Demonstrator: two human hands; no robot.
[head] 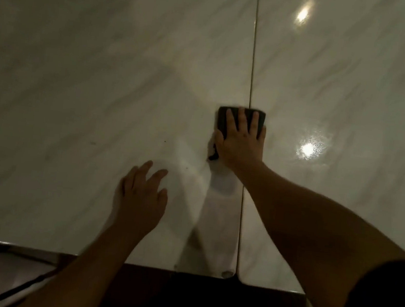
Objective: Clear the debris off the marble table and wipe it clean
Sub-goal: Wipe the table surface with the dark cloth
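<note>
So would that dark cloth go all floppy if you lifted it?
Probably floppy: a loose corner of the dark folded cloth trails beside the right hand. It likely slides easily, since the glossy marble table shines.

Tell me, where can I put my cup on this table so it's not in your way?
The marble table is bare far left of the seam, beyond the left hand, and far right around the light reflections. It's busy in the middle, where the right hand presses the dark cloth on the seam.
</note>
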